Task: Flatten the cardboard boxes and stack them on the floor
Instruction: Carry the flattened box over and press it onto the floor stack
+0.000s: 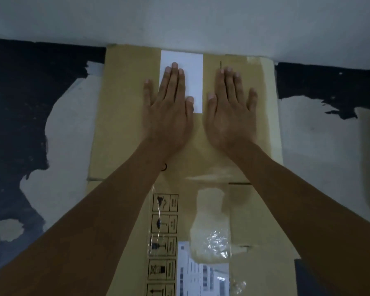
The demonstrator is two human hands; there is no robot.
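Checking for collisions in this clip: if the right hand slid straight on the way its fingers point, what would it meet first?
The right hand lies flat on the flattened cardboard box, fingers toward the wall. Past the box's far edge the wall looks to be first; depth is unclear.

A pale grey-white plastered wall (201, 20) fills the top of the view and meets the floor along a slightly slanted line. The dark blue-black painted floor (13, 107) is badly worn (large ragged patches of bare pale grey concrete (66, 146) show through on both sides). A small round bare spot (9, 229) sits at lower left. The light is dim and even.
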